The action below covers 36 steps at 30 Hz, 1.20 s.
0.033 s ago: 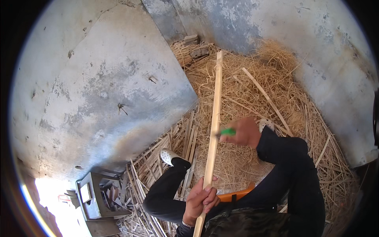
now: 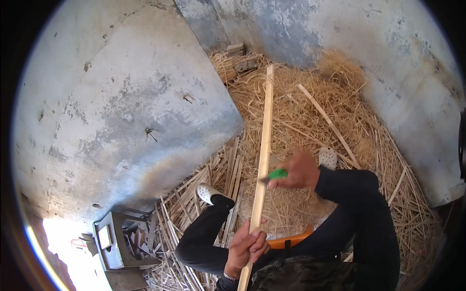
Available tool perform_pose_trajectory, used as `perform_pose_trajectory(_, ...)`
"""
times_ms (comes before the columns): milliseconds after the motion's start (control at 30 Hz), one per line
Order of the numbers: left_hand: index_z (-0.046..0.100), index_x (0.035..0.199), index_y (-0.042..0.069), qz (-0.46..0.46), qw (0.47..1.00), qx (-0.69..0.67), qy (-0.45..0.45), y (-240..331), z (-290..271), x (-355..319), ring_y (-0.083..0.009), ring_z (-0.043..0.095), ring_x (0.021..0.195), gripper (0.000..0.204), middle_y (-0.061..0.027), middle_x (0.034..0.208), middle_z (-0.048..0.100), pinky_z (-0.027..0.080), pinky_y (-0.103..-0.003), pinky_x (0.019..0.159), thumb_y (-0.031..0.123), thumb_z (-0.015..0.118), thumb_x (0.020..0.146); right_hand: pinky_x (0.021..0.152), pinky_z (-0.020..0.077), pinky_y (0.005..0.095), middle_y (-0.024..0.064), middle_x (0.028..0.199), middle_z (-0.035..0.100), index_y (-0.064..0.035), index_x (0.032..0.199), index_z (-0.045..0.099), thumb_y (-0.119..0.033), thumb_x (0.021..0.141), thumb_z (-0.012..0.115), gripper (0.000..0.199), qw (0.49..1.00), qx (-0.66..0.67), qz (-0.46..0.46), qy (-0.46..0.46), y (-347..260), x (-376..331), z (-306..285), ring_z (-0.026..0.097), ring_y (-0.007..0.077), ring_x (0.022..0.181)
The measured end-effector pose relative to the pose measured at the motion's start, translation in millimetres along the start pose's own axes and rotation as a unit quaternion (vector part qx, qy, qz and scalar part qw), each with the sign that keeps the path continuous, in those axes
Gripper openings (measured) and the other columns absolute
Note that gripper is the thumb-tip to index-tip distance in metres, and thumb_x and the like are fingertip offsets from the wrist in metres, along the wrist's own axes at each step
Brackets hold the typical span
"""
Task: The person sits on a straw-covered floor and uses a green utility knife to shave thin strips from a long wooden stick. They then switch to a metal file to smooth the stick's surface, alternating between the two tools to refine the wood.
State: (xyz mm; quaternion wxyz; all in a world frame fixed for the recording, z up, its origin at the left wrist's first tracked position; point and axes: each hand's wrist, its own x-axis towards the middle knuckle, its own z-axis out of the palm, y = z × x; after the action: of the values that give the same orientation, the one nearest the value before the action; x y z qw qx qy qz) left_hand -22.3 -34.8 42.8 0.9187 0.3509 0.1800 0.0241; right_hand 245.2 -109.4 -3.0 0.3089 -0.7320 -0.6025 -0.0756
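A long pale wooden strip [image 2: 266, 131] slants from my lap up to the straw. My left hand [image 2: 246, 248] is closed around its near end, fingers wrapped over it. In my right hand [image 2: 297, 170] is a knife [image 2: 277, 173] with a green handle, gripped in a closed fist. Its dark, short blade meets the right edge of the strip about midway along, or lies very near it; motion blurs the tip. Between my legs an orange piece [image 2: 291, 240] shows partly, with a dark band around it.
Straw-like shavings [image 2: 301, 199] cover the floor, with a loose strip [image 2: 330, 126] on top. Thin wooden slats [image 2: 225, 179] lie at left. An open-sided wooden cabinet [image 2: 116, 242] stands lower left. Weathered walls [image 2: 145, 97] enclose the corner; bricks [image 2: 235, 49] sit at the back.
My right hand has moved slightly nearer to me along the strip, bringing the knife with it. My left hand and the strip stay almost where they were.
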Motion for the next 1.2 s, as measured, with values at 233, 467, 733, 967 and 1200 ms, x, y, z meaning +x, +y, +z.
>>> perform_pose_trajectory(233, 0.038, 0.128, 0.002, -0.041, 0.999, 0.004, 0.0, -3.7, 11.1, -4.4, -0.0068, 0.033, 0.039, 0.031, 0.0045, 0.056, 0.032, 0.033, -0.027, 0.052, 0.016, 0.04, 0.1, 0.036, 0.0297, 0.0332, -0.0024, 0.041, 0.036, -0.0127, 0.057, 0.063, -0.08, 0.079, 0.048, 0.073, 0.992, -0.059, 0.066, 0.092, 95.5, 20.3, -15.7, 0.038, 0.0138, 0.036)
perform_pose_trajectory(467, 0.037, 0.133, 0.002, -0.077, 0.996, -0.003, -0.048, -13.2, 9.7, -14.5, -0.0079, 0.034, 0.042, 0.033, 0.0016, 0.061, 0.034, 0.033, -0.022, 0.051, 0.015, 0.038, 0.103, 0.035, 0.0307, 0.035, 0.0024, 0.04, 0.029, -0.0097, 0.056, 0.057, -0.075, 0.088, 0.038, 0.076, 0.954, -0.158, 0.216, 0.137, 186.9, 30.3, -36.9, 0.034, 0.0168, 0.033)
perform_pose_trajectory(733, 0.037, 0.133, 0.001, -0.095, 0.964, 0.244, 0.047, -3.1, 6.6, 4.1, -0.0058, 0.04, 0.047, 0.036, 0.0013, 0.066, 0.042, 0.037, -0.018, 0.045, 0.02, 0.04, 0.103, 0.037, 0.0293, 0.0349, 0.0006, 0.04, 0.029, -0.0084, 0.049, 0.047, -0.078, 0.086, 0.04, 0.079, 0.942, -0.012, 0.335, 0.016, 153.3, 28.0, -29.3, 0.033, 0.015, 0.035)
perform_pose_trajectory(967, 0.039, 0.132, -0.001, -0.021, 0.94, 0.326, 0.093, 16.7, 4.0, 22.5, -0.0062, 0.042, 0.047, 0.037, 0.0018, 0.064, 0.044, 0.037, -0.018, 0.046, 0.019, 0.042, 0.102, 0.037, 0.0348, 0.0359, 0.0049, 0.041, 0.045, -0.0115, 0.058, 0.066, -0.079, 0.079, 0.05, 0.073, 0.998, 0.01, 0.019, -0.061, 20.0, -15.9, -2.0, 0.046, 0.0201, 0.035)
perform_pose_trajectory(1200, 0.039, 0.132, -0.002, -0.031, 0.937, 0.333, 0.102, 15.4, 14.1, 19.8, -0.0063, 0.042, 0.046, 0.037, 0.0014, 0.064, 0.044, 0.036, -0.018, 0.046, 0.018, 0.041, 0.102, 0.037, 0.0387, 0.035, 0.0068, 0.043, 0.049, -0.0154, 0.062, 0.069, -0.082, 0.075, 0.051, 0.07, 0.99, -0.001, 0.11, -0.086, 26.5, 5.8, -2.7, 0.051, 0.0194, 0.036)
